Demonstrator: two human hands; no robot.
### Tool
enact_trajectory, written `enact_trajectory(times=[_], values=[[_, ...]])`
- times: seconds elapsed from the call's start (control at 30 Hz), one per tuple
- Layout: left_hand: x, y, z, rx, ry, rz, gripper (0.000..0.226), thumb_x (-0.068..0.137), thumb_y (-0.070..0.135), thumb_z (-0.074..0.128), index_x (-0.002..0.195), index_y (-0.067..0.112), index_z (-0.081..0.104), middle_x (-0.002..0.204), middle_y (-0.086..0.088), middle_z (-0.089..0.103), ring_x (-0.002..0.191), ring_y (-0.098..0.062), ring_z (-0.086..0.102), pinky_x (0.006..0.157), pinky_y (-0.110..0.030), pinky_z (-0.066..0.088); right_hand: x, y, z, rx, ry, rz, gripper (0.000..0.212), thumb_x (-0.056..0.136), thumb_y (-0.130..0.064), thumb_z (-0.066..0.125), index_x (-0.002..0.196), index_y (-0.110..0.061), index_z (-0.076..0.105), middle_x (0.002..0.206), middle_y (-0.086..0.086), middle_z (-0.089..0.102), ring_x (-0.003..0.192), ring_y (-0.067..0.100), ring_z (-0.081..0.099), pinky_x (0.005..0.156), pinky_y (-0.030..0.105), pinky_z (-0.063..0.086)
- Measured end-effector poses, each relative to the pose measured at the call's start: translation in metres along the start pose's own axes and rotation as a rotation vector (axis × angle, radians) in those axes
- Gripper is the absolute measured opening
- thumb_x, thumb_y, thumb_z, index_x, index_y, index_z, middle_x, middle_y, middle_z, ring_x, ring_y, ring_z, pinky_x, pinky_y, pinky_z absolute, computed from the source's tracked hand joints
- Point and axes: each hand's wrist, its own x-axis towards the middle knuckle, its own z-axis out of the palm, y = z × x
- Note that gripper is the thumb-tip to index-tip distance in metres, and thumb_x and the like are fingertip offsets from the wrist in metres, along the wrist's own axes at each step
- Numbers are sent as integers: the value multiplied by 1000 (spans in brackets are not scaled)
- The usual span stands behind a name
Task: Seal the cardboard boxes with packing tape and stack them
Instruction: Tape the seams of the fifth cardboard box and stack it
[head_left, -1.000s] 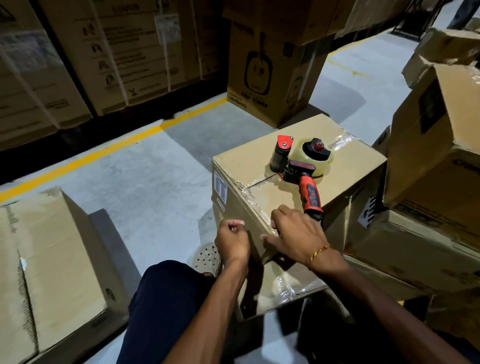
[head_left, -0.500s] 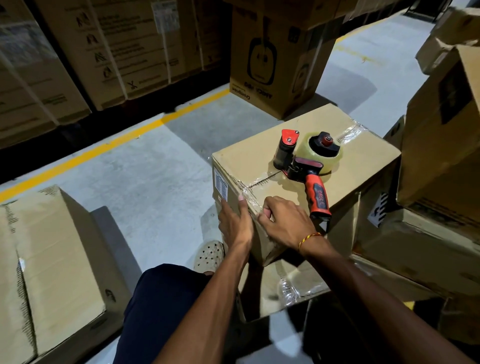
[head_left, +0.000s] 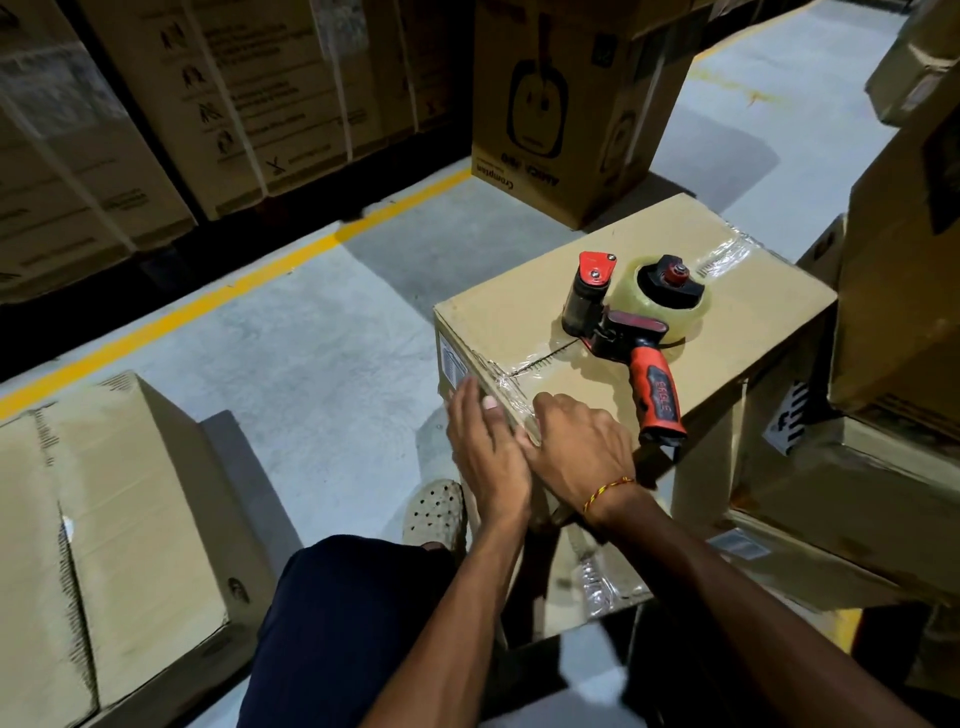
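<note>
Two hands are pressing on the near end of the box (head_left: 649, 291), which is sitting on top of other boxes beside the grey floor (head_left: 311, 364). The left hand (head_left: 485, 447) is lying flat with straight fingers against the near side, just under the top edge, holding nothing. The right hand (head_left: 579, 452) is resting with curled fingers on the tape (head_left: 511, 382) where it is folding over that edge; whether it is pinching the tape, I cannot tell. The tape dispenser (head_left: 631, 322) is lying loose on the lid, its red handle pointing toward the near right corner and overhanging it slightly.

The box is looking stiff and smooth-sided, probably not very heavy, and the glossy tape is likely slippery. For stacking, taking it by the two opposite bottom edges seems safest, once the dispenser is lifted off.
</note>
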Motion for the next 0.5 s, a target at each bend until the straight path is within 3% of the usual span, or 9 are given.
enact_trajectory(times=[0.1, 0.2, 0.33, 0.5], values=[[0, -3, 4, -36, -115, -14, 61, 100, 45, 29, 154, 19, 38, 157, 16, 31, 146, 3, 23, 123, -26, 19, 0, 1, 2, -21, 15, -29, 35, 104, -51, 40, 109, -19, 54, 111, 7, 65, 96, 37, 66, 67, 38, 38], [5, -5, 6, -17, -196, -53, 68, 98, 53, 25, 159, 22, 25, 164, 13, 19, 153, -3, 12, 127, -34, 11, 2, 3, -1, 17, 2, -41, 33, 102, -53, 40, 100, -22, 51, 105, 6, 65, 92, 38, 65, 67, 39, 42], [16, 0, 6, 55, -253, -80, 74, 95, 56, 20, 160, 23, 13, 167, 11, 6, 154, -6, 0, 127, -33, -1, 4, 8, -6, 43, -54, -35, 24, 96, -48, 47, 91, -25, 41, 103, 5, 66, 91, 37, 63, 72, 39, 49], [39, 3, 5, 192, -299, -98, 59, 109, 46, 22, 161, 27, 3, 168, 12, -3, 155, -10, -6, 126, -39, -3, 8, 11, -6, 53, -72, -49, 30, 93, -52, 50, 86, -23, 43, 96, 4, 66, 86, 35, 61, 68, 37, 44]])
